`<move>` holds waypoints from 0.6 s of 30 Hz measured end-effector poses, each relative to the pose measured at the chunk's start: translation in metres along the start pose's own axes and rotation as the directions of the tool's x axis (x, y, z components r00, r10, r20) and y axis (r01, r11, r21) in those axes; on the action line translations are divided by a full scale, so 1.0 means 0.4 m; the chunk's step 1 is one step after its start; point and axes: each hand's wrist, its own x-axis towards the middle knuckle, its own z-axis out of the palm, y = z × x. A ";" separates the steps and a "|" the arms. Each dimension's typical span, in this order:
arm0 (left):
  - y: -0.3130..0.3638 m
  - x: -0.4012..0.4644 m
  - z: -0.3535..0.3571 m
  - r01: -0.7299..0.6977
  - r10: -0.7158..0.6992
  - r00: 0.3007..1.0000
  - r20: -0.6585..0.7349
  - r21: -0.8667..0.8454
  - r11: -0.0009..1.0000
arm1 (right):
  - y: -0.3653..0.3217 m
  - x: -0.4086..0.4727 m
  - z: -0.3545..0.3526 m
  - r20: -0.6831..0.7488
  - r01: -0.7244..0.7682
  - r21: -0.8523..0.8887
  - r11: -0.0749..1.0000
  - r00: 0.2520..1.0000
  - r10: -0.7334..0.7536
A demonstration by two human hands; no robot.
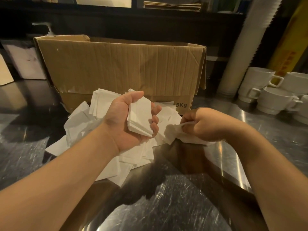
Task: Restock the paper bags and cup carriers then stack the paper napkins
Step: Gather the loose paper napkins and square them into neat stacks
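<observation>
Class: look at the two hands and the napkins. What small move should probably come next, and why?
Probably bring the right hand across and lay its pinched napkin onto the stack held in the left hand. The left palm faces up holding the stack, and loose napkins still lie on the counter.

Only readable text: "5Kg", dark print on the lower right corner of the front face of the cardboard box (120, 67), just above the worktop (183, 197). Yellow roll or box (290, 47) leaning at the far right carries reddish characters on its side, too blurred to read. Folded brown paper stack (172, 6) on the shelf up top shows no legible print
</observation>
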 end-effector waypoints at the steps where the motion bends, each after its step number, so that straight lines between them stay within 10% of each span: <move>1: -0.001 0.000 0.001 -0.001 0.001 1.000 0.002 0.001 1.000 | -0.002 -0.002 -0.003 -0.029 -0.001 0.038 0.999 1.000 0.002; 11: -0.001 -0.003 0.000 -0.019 0.019 1.000 0.020 0.002 1.000 | -0.015 -0.019 -0.017 -0.235 0.155 0.419 0.895 0.970 -0.058; 18: 0.006 0.006 -0.004 -0.099 0.099 0.993 0.066 -0.001 0.995 | -0.013 -0.053 -0.045 -0.172 0.295 0.798 0.525 0.947 -0.271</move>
